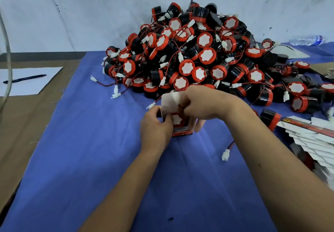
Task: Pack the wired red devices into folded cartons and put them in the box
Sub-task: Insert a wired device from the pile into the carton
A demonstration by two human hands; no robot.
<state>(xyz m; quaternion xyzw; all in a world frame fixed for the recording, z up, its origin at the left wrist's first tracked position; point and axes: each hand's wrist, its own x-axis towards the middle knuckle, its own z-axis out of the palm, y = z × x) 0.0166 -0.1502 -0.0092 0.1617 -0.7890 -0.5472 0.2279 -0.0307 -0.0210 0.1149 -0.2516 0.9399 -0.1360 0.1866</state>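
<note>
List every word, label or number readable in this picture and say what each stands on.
No text can be read for certain.
Carton held by the left hand and right hand: a line of white print near its bottom edge, too blurred to read.
Flat cartons at right: a yellow mark on a dark strip, illegible.
Water bottle: blue label, too small to read.

Even, fairly bright, diffuse light fills the scene, and the blue cloth (pixel 90 141) shows only soft shadows under the forearms, darkening toward its near edge. Small glints sit on the glossy black bodies in the pile of devices (pixel 198 56), without harsh glare. The wide lens bends the wall line and cloth edges outward, and the stack of flat cartons (pixel 310 139) at the right edge smears into blur, as does the left-edge cable (pixel 7 54).
</note>
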